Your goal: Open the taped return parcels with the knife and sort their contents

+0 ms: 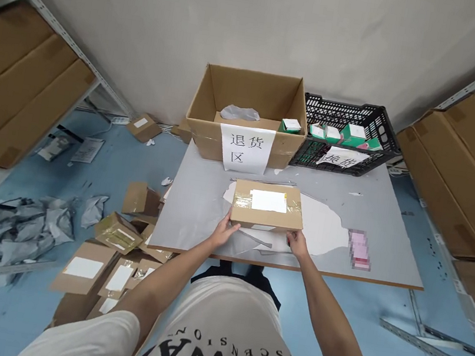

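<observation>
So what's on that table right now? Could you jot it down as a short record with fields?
left hand: grips the near left corner of the taped parcel
right hand: grips the parcel's near right corner
parcel: flat on the grey table, white label on top
behind: open cardboard box with a paper sign; black crate holding green-and-white cartons
floor, left: scattered parcels and grey mailer bags
</observation>
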`<state>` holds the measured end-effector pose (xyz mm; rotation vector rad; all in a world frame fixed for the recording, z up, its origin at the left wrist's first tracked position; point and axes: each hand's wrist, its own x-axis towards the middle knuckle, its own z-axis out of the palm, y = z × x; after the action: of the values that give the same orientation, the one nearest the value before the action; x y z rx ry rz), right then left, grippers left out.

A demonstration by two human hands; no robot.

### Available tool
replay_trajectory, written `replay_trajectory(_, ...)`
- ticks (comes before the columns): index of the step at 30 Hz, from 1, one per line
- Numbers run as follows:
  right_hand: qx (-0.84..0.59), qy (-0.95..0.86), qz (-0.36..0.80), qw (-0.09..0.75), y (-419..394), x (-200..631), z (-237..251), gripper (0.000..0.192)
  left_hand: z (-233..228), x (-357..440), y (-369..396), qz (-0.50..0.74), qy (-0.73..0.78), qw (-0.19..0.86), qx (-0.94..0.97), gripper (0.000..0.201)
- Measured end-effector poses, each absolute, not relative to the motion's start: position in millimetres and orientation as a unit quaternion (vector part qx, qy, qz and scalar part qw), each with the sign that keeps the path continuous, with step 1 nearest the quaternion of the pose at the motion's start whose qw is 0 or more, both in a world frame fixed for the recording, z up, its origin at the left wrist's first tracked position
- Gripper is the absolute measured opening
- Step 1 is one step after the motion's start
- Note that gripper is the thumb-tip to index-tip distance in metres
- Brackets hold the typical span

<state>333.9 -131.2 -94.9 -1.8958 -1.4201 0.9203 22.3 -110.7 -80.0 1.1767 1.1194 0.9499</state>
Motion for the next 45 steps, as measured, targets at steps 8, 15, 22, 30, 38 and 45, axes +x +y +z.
replay_trajectory(8,-0.660,-0.539,0.413,0.323,-118,330,-57,0.038,-54,-3,-87,0.438,0.496,0.555,0.504,0.069)
replay_trajectory(15,-0.659,-0.537,0.467,0.242,-86,327,-20,0.027,-34,-32,-59,0.369,0.553,0.557,0.497,0.062)
replay_trajectory(22,-0.680,-0.470,0.533,0.184,-49,321,-25,0.026,-43,-29,-37,0.313,0.624,0.578,0.423,0.058)
replay_trajectory(30,-0.688,-0.438,0.553,0.169,-13,321,-35,0.029,-52,-24,-12,0.312,0.660,0.549,0.407,0.046)
replay_trajectory(38,-0.673,-0.454,0.538,0.225,-47,328,-49,0.049,-65,-32,-44,0.359,0.643,0.543,0.405,0.063)
replay_trajectory(45,-0.609,-0.573,0.463,0.294,-132,329,-93,0.092,-97,-33,-122,0.406,0.565,0.532,0.483,0.075)
